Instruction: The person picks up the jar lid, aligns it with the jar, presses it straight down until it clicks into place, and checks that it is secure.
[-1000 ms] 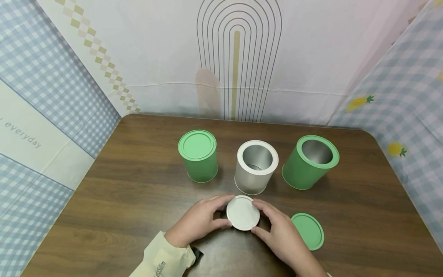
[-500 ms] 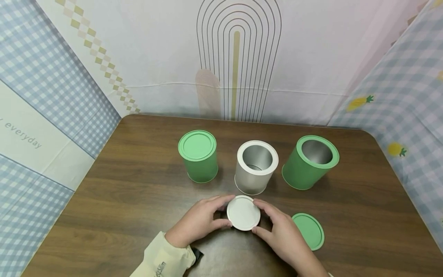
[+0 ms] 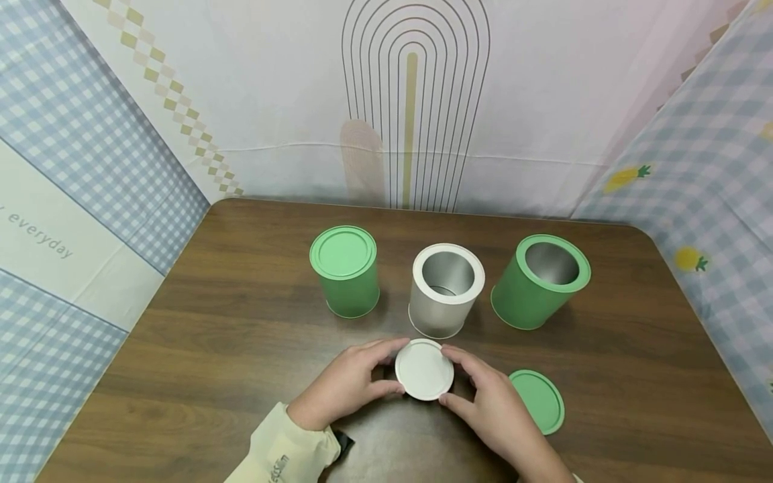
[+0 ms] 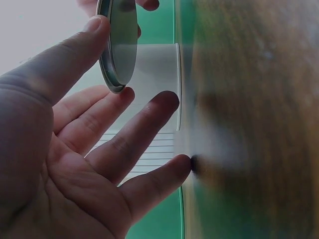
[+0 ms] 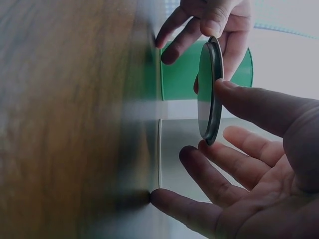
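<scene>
Between both hands is a round white lid [image 3: 424, 370], its flat top facing up. My left hand [image 3: 353, 386] pinches its left edge with thumb and fingertips, and my right hand [image 3: 492, 406] pinches the right edge the same way. Both wrist views show the lid's rim [image 4: 130, 55] raised off the table, with the little fingertips down at the wood. Just beyond the hands stands a white can [image 3: 436, 315], its top uncovered and its inside bare metal. A green lid [image 3: 537, 402] lies flat beside my right forearm.
A green can [image 3: 350, 295] with its lid on stands left of the white one. To the right stands another green can [image 3: 522, 305] with an uncovered top. The wooden table [image 3: 229, 349] ends at a hanging cloth [image 3: 290, 100] behind and checked cloths at the sides.
</scene>
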Motion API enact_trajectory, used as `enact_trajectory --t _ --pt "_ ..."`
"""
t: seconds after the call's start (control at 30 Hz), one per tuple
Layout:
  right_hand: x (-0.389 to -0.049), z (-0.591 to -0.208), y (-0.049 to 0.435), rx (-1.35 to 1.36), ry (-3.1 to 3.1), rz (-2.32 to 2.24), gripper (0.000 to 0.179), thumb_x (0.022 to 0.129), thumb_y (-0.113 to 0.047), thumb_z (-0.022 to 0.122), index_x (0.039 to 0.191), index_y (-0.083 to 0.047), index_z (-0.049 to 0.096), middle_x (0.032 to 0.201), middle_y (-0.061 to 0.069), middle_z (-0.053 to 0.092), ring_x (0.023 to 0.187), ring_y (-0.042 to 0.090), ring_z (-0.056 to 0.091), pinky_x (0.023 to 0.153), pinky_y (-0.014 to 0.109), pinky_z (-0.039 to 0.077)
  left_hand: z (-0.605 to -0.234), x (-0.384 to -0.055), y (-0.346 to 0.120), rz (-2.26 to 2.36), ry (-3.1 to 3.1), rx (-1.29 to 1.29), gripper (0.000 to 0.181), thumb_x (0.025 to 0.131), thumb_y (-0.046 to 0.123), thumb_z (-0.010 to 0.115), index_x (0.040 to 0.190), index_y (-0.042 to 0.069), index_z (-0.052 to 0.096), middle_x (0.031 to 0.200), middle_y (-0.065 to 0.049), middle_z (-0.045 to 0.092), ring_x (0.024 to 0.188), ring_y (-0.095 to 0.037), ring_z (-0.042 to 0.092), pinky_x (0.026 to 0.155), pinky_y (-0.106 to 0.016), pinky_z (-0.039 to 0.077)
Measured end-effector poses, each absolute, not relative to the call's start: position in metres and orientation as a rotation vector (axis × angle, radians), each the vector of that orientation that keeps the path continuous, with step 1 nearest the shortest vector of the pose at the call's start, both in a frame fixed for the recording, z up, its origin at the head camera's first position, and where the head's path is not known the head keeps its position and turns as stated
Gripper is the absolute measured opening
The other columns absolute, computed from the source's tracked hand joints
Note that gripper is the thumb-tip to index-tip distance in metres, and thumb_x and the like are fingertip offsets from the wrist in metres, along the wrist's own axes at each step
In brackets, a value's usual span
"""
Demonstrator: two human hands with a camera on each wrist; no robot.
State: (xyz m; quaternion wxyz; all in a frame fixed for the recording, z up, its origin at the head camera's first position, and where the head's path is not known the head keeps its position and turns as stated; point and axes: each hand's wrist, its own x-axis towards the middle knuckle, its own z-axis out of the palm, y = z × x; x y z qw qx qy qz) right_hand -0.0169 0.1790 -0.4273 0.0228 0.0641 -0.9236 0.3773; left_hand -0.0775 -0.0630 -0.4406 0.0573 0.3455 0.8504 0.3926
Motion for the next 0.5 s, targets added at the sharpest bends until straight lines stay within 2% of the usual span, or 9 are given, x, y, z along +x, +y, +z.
enact_trajectory --t 0.17,0.5 --pt "-0.0169 -0.4267 0.1795 0.193 -2.859 1.186 0.064 0.07 -0.007 0.09 0.129 -0.013 0.066 0.124 -0.003 0.069 0.114 0.017 0.065 0.093 0.043 0.056 -0.4397 -0.0779 -0.0629 1.19 2.577 1.052 0.066 0.082 0.024 0.084 0.14 0.01 0.057 0.131 -0.001 0.065 0.109 -0.008 0.066 0.096 -0.029 0.054" --pt "-0.0167 -0.4229 0.1786 0.147 -2.881 1.205 0.065 0.072 -0.012 0.09 0.132 -0.019 0.065 0.126 -0.003 0.069 0.119 0.019 0.064 0.098 0.046 0.052 -0.4369 -0.0774 -0.0646 1.138 2.615 1.066 0.065 0.082 0.027 0.083 0.14 0.011 0.058 0.135 0.0 0.064 0.123 -0.014 0.06 0.103 -0.033 0.05"
